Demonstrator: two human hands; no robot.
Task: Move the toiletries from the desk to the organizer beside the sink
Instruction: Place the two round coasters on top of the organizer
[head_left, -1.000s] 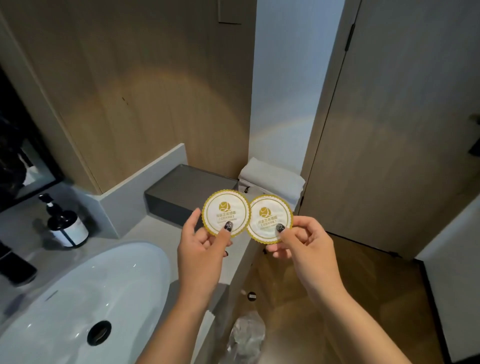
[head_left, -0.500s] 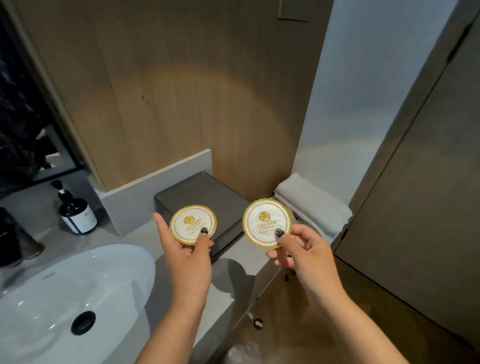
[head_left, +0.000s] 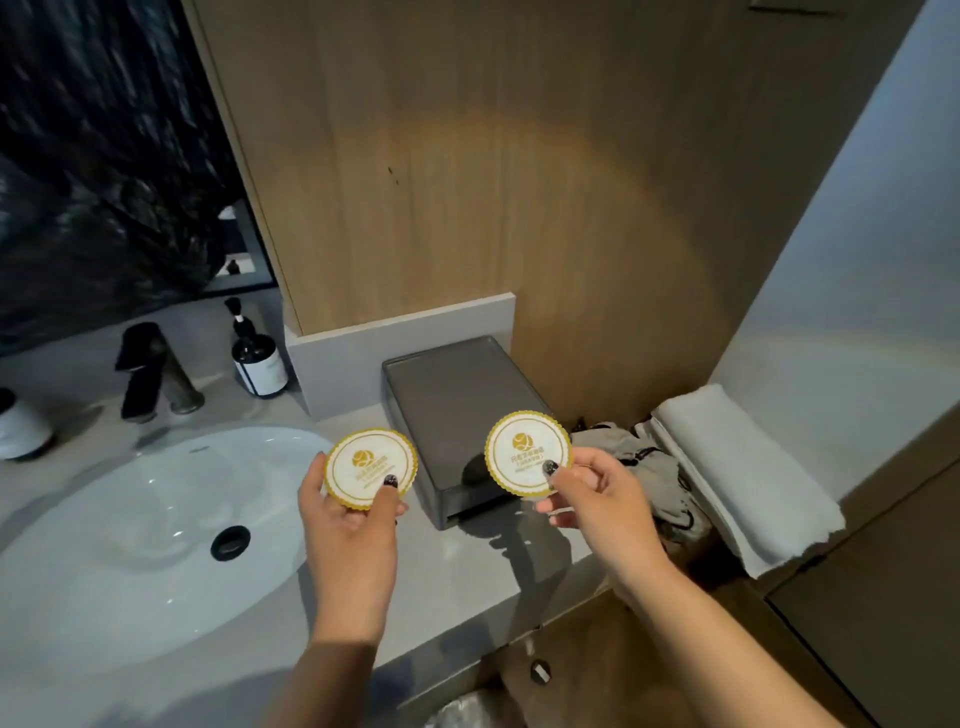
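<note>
My left hand (head_left: 349, 525) pinches a round white disc with a gold scalloped edge (head_left: 366, 464) over the counter, right of the sink (head_left: 130, 530). A second, matching disc (head_left: 524, 449) is pinched by my right hand (head_left: 592, 499) above the front right corner of a grey rectangular organizer box (head_left: 452, 400). The box stands on the grey counter against the wood wall, with a slot along its front. Both discs face me and carry a gold logo.
A dark soap pump bottle (head_left: 257, 358) and a black faucet (head_left: 150, 374) stand behind the sink. A folded white towel (head_left: 737, 467) and a grey pouch (head_left: 639, 467) lie right of the box. The counter edge (head_left: 467, 660) drops to a wooden floor.
The view has swung left and down towards the sink. My hands have drawn apart, the left disc moving over the counter by the sink and the right disc over the box's front corner.
</note>
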